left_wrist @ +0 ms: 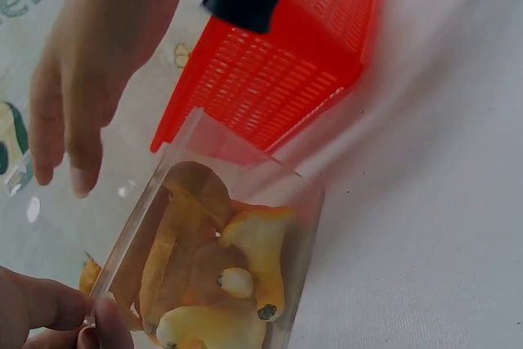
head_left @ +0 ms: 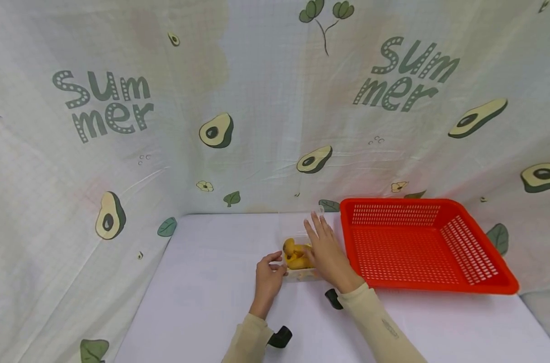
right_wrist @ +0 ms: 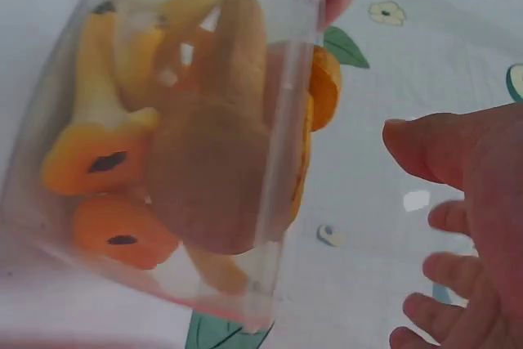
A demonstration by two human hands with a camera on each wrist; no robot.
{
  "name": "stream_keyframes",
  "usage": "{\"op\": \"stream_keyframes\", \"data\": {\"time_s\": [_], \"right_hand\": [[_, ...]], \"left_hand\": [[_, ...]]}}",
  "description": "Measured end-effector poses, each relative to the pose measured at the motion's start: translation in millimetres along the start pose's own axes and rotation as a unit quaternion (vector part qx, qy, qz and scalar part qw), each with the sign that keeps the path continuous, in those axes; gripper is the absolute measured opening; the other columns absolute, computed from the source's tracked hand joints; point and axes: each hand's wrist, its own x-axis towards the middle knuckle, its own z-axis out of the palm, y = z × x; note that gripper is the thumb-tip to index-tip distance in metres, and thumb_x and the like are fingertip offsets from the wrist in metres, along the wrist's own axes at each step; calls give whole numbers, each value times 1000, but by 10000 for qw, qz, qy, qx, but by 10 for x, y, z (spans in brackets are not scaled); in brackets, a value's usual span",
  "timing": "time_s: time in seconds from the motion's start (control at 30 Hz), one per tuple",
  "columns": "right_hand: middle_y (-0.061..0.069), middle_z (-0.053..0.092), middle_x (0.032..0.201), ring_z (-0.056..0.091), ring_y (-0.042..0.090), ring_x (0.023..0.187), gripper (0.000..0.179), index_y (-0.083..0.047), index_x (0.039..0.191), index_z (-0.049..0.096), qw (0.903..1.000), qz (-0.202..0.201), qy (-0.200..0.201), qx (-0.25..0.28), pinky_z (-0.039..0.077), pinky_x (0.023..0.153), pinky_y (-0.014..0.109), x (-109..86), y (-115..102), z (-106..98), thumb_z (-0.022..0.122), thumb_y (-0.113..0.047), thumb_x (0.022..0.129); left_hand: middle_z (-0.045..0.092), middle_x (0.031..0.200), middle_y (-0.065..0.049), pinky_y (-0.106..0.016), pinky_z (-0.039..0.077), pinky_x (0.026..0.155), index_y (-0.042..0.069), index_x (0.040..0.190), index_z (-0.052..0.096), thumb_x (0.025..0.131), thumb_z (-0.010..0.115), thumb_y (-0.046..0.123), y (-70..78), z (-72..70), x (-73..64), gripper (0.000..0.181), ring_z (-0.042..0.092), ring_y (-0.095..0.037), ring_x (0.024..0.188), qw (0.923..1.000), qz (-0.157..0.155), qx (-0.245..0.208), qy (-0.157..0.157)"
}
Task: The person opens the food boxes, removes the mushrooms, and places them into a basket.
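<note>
A clear plastic box stands on the table, its clear lid raised at the back. Inside are several yellow-orange pieces, some with dark tips, and a larger brown one; they look like mushrooms or small gourds, kind unclear. In the left wrist view my left hand pinches the box's rim between thumb and fingers, at the box's left side in the head view. My right hand is over the box's right side, fingers extended. The right wrist view shows this hand apart from the box wall, holding nothing.
A red perforated plastic basket stands right of the box, close to my right forearm. Behind the white table hangs a cloth printed with avocados and lettering. Black pieces sit at both wrists.
</note>
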Motion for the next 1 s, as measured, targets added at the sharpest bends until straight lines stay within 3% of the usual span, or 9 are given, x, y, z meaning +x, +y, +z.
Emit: {"op": "stream_keyframes", "data": {"time_s": [0.1, 0.23, 0.33, 0.43, 0.53, 0.7, 1.0], "right_hand": [[25, 45, 159, 46, 48, 142, 63, 0, 144, 61, 9997, -117, 102, 186, 43, 120, 63, -111, -22, -6, 86, -14, 88], [15, 66, 134, 61, 36, 121, 41, -7, 124, 76, 9984, -254, 76, 507, 56, 106, 54, -189, -36, -19, 88, -11, 86], [6, 71, 114, 65, 27, 105, 30, -10, 114, 81, 9973, -321, -106, 649, 61, 94, 44, -201, -33, -26, 89, -10, 85], [0, 71, 104, 64, 20, 96, 24, -11, 108, 84, 9964, -333, -288, 725, 63, 86, 36, -202, -31, -25, 89, -12, 84], [-1, 71, 103, 64, 19, 94, 22, -11, 106, 84, 9961, -360, -350, 727, 63, 84, 34, -199, -21, 1, 89, -12, 85], [5, 72, 110, 66, 25, 97, 27, -9, 110, 81, 9972, -237, -125, 697, 63, 85, 40, -160, -6, 80, 89, -8, 84], [10, 74, 114, 64, 31, 104, 32, -5, 115, 79, 9998, 162, 128, 11, 60, 93, 47, -101, 18, 206, 89, -8, 84]], "left_hand": [[65, 107, -20, -45, 68, 71, -14, 126, 67, 88, 69, -13, 5, -2, 10, 38, 67, -15, 73, 10000, -23, 5, -25], [65, 107, -21, -43, 68, 70, -15, 127, 67, 88, 69, -14, 20, -15, 24, 39, 67, -16, 73, 10000, -22, -44, -29], [65, 108, -20, -38, 68, 69, -14, 127, 67, 88, 69, -14, 29, -22, 27, 39, 67, -16, 74, 10000, -67, -43, -38], [65, 109, -21, -33, 68, 68, -14, 128, 67, 89, 70, -14, 27, -18, 23, 39, 67, -15, 76, 9999, -128, 2, -60], [65, 110, -21, -34, 68, 69, -14, 128, 67, 90, 70, -13, 24, -13, 20, 38, 67, -15, 76, 9999, -151, 28, -79], [66, 111, -20, -42, 68, 71, -13, 128, 68, 90, 70, -13, 29, -15, 26, 38, 66, -15, 75, 9999, -139, 73, -57], [65, 112, -21, -43, 68, 73, -13, 128, 68, 90, 69, -13, -15, -5, 36, 38, 64, -13, 76, 10000, -51, 2, -18]]}}
